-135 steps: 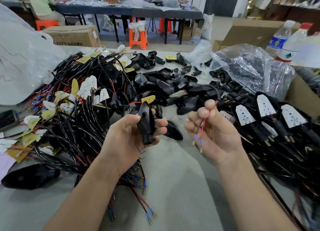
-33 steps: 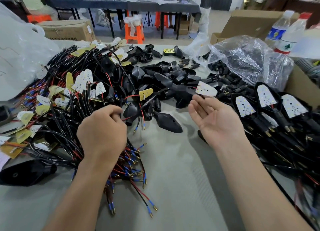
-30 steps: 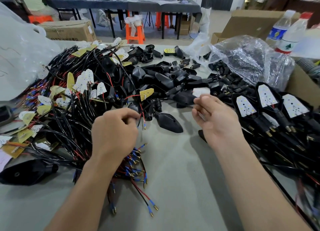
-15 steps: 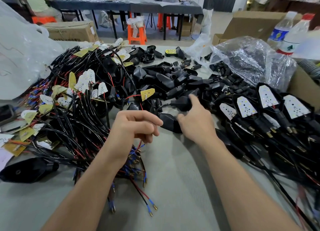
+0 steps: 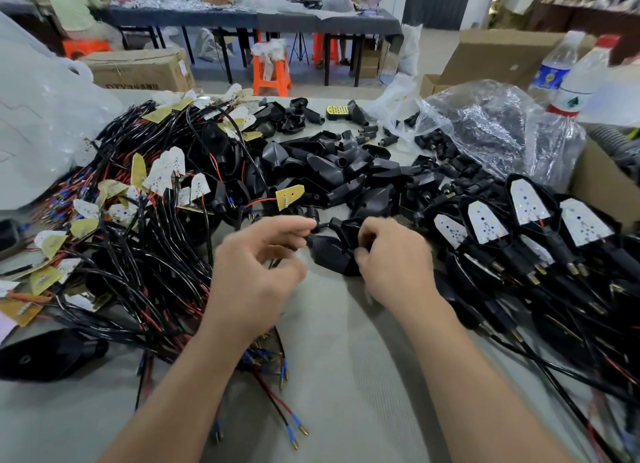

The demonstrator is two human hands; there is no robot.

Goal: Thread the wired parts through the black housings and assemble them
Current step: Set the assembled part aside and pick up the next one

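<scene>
Your right hand (image 5: 391,265) grips one black housing (image 5: 329,254); whether your left hand (image 5: 256,272) holds anything cannot be told. The tangled wires (image 5: 138,272) at 9 o'clock may snag.

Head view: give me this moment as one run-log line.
right hand: grips black housing | left hand: beside housing, hold unclear | assembled units: piled at right

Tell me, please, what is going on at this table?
A person is putting small light parts together. The right hand grips a black housing over the grey table. The left hand is at its narrow end, but blur hides whether it pinches a wire. Wired boards are piled to the left, assembled units to the right.
</scene>
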